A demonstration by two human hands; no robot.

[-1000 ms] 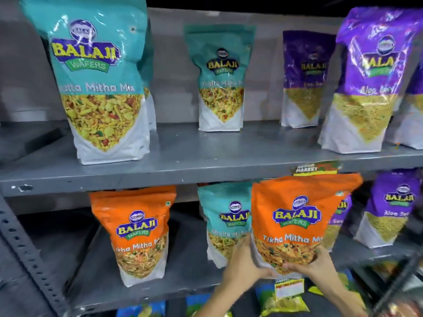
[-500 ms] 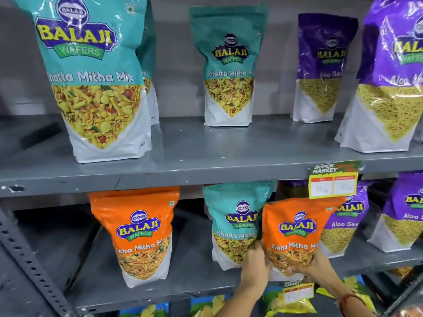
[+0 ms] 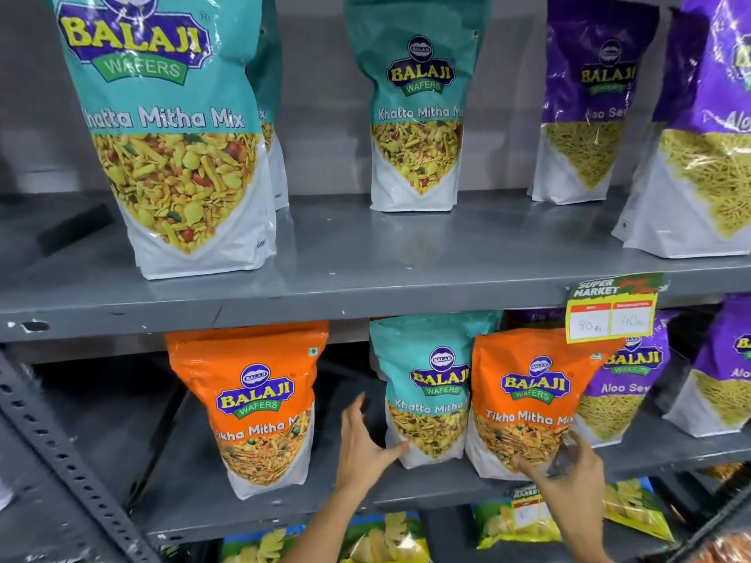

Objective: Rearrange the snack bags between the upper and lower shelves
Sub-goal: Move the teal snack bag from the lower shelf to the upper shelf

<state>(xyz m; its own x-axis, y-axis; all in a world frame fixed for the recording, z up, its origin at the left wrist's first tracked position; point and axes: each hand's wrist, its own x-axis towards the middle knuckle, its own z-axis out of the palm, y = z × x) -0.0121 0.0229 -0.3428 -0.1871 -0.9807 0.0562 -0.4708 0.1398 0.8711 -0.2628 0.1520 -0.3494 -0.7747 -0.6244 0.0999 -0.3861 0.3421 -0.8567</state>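
An orange Tikha Mitha Mix bag (image 3: 528, 384) stands on the lower shelf (image 3: 284, 505), right of a teal Khatta Mitha Mix bag (image 3: 430, 384). My right hand (image 3: 569, 461) grips the orange bag's lower right corner. My left hand (image 3: 365, 444) is open with fingers spread, its thumb touching the teal bag's lower left corner. A second orange bag (image 3: 260, 400) stands further left. On the upper shelf (image 3: 365, 286) stand a large teal bag (image 3: 170, 136), a smaller teal bag (image 3: 418, 115) and two purple Aloo Sev bags (image 3: 589, 107).
A price tag (image 3: 609, 310) hangs from the upper shelf's front edge, over the orange bag's top right. Purple Aloo Sev bags (image 3: 621, 388) fill the lower shelf's right end. Chip bags (image 3: 386, 538) lie on the shelf below. A perforated metal upright (image 3: 61, 461) slants at left.
The orange bag went from in front of the shelf into place beside the teal bag. My left hand let go of it and moved left to the teal bag.
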